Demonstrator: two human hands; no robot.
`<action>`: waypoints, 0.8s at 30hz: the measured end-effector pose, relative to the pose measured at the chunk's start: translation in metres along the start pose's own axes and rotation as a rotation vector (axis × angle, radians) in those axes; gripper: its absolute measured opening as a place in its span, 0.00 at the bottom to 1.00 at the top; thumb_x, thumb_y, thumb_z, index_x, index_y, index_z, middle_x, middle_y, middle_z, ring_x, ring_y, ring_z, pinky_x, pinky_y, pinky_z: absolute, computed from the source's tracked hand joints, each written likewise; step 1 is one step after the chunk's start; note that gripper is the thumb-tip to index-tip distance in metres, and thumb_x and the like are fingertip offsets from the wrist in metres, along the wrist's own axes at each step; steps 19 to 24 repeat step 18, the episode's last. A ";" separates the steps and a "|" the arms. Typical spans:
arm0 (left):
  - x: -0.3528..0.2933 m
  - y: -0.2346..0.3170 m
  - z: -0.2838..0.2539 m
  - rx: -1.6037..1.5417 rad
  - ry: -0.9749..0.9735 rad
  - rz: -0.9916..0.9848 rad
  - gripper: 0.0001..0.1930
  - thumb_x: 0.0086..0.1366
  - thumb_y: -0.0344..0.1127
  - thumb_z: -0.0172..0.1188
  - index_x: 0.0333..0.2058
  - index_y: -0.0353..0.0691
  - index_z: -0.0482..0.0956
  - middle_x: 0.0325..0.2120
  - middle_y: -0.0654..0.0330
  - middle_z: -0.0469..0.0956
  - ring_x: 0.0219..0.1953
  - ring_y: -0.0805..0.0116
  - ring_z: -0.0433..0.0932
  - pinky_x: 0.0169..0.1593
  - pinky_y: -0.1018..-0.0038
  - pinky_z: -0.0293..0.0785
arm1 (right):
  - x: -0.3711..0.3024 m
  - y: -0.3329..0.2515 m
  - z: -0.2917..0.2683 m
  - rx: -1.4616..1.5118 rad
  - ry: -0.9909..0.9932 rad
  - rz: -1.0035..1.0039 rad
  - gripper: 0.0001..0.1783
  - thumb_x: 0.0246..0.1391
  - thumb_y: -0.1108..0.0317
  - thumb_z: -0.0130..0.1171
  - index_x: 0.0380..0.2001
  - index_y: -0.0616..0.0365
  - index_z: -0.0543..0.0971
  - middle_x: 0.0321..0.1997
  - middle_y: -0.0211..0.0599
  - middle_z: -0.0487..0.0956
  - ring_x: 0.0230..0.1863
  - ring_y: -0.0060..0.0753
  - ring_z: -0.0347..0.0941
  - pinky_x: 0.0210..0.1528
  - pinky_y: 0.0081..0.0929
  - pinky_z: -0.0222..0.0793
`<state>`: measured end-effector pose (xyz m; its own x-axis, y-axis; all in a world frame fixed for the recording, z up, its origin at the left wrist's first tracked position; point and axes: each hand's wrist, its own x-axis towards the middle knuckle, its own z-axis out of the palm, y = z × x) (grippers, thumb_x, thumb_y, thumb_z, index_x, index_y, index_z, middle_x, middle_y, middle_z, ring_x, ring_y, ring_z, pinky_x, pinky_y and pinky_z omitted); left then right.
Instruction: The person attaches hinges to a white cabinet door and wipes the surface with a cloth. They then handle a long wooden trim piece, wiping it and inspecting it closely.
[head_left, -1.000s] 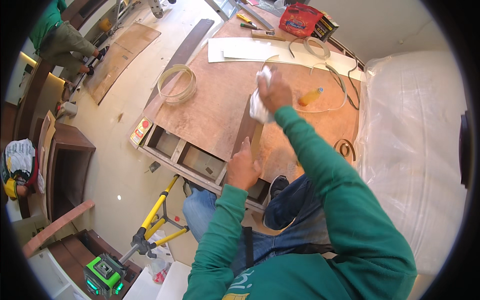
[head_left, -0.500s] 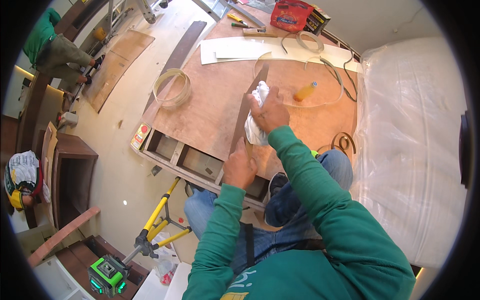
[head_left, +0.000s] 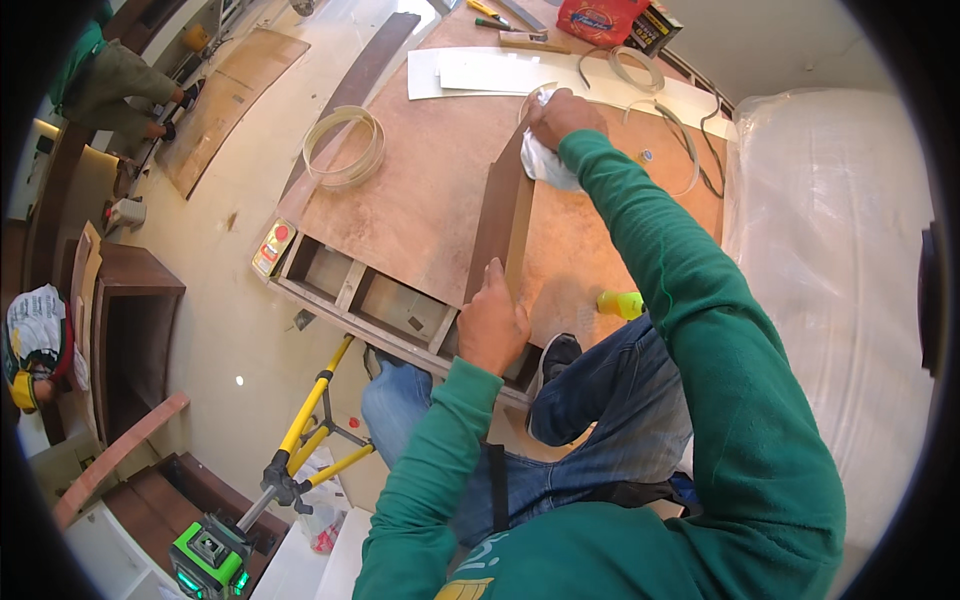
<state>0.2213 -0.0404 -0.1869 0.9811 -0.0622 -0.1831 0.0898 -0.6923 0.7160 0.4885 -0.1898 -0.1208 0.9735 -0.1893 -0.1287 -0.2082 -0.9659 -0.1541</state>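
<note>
A long, narrow dark-brown board (head_left: 503, 212) with a pale edge lies across the brown desk (head_left: 420, 190). The left hand (head_left: 492, 325) has its grip clamped on the near end; the right hand (head_left: 562, 115) presses a crumpled white cloth (head_left: 548, 165) on the far end.

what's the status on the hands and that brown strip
Left hand pinning near end of the dark brown strip on the plywood sheet. Right hand pressing a white cloth on its far end. Edge-band coil lies apart, left.
</note>
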 end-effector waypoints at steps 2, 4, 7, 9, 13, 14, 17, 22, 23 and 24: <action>0.002 0.004 -0.002 0.012 -0.021 -0.011 0.39 0.60 0.30 0.61 0.71 0.28 0.62 0.38 0.33 0.84 0.42 0.32 0.84 0.49 0.45 0.80 | -0.006 -0.002 -0.001 -0.053 0.003 -0.009 0.31 0.71 0.43 0.49 0.54 0.63 0.80 0.51 0.57 0.86 0.55 0.58 0.84 0.60 0.51 0.77; 0.005 -0.001 0.000 0.032 -0.003 -0.010 0.39 0.60 0.29 0.61 0.70 0.26 0.62 0.38 0.32 0.83 0.42 0.33 0.84 0.49 0.45 0.80 | -0.029 0.000 0.006 -0.042 -0.051 -0.133 0.30 0.72 0.45 0.49 0.55 0.64 0.79 0.51 0.57 0.86 0.54 0.58 0.84 0.60 0.51 0.77; 0.004 -0.004 0.002 0.012 0.033 -0.006 0.38 0.60 0.29 0.61 0.69 0.26 0.62 0.39 0.32 0.83 0.43 0.32 0.84 0.49 0.45 0.80 | -0.106 -0.009 -0.003 -0.047 -0.149 -0.220 0.29 0.72 0.46 0.48 0.56 0.64 0.78 0.50 0.58 0.86 0.53 0.58 0.84 0.58 0.52 0.78; 0.003 -0.004 0.003 0.007 0.044 0.011 0.37 0.60 0.28 0.60 0.69 0.26 0.64 0.39 0.32 0.83 0.43 0.32 0.84 0.49 0.45 0.79 | -0.120 -0.007 0.002 -0.064 -0.167 -0.214 0.27 0.73 0.49 0.48 0.51 0.63 0.81 0.48 0.59 0.86 0.52 0.58 0.85 0.56 0.53 0.78; 0.004 0.000 -0.006 0.020 -0.029 0.003 0.37 0.62 0.31 0.63 0.68 0.25 0.62 0.49 0.34 0.82 0.47 0.35 0.84 0.52 0.47 0.80 | -0.098 -0.014 -0.011 -0.094 -0.135 -0.265 0.25 0.72 0.51 0.48 0.48 0.61 0.84 0.49 0.54 0.87 0.52 0.55 0.85 0.56 0.51 0.79; 0.004 0.001 -0.009 0.029 -0.081 0.000 0.38 0.64 0.33 0.64 0.69 0.24 0.61 0.54 0.35 0.81 0.49 0.37 0.84 0.53 0.48 0.81 | -0.083 -0.011 -0.010 -0.109 -0.115 -0.266 0.25 0.72 0.52 0.47 0.47 0.60 0.85 0.50 0.53 0.87 0.52 0.54 0.85 0.55 0.51 0.79; 0.012 -0.005 -0.001 0.048 -0.128 0.000 0.38 0.64 0.33 0.65 0.69 0.26 0.61 0.50 0.35 0.82 0.49 0.35 0.84 0.53 0.48 0.81 | -0.019 0.000 0.003 -0.157 -0.020 -0.203 0.24 0.70 0.51 0.48 0.53 0.53 0.86 0.54 0.50 0.87 0.56 0.52 0.84 0.60 0.48 0.78; 0.013 -0.007 0.000 0.050 -0.136 -0.003 0.38 0.64 0.33 0.65 0.69 0.26 0.61 0.50 0.35 0.82 0.49 0.35 0.84 0.53 0.48 0.81 | -0.019 -0.025 -0.017 -0.179 -0.087 -0.191 0.27 0.69 0.51 0.49 0.61 0.53 0.83 0.55 0.52 0.86 0.58 0.52 0.83 0.62 0.47 0.77; 0.013 -0.007 0.000 0.050 -0.136 -0.003 0.38 0.64 0.33 0.65 0.69 0.26 0.61 0.50 0.35 0.82 0.49 0.35 0.84 0.53 0.48 0.81 | -0.019 -0.025 -0.017 -0.179 -0.087 -0.191 0.27 0.69 0.51 0.49 0.61 0.53 0.83 0.55 0.52 0.86 0.58 0.52 0.83 0.62 0.47 0.77; 0.013 -0.007 0.000 0.050 -0.136 -0.003 0.38 0.64 0.33 0.65 0.69 0.26 0.61 0.50 0.35 0.82 0.49 0.35 0.84 0.53 0.48 0.81 | -0.019 -0.025 -0.017 -0.179 -0.087 -0.191 0.27 0.69 0.51 0.49 0.61 0.53 0.83 0.55 0.52 0.86 0.58 0.52 0.83 0.62 0.47 0.77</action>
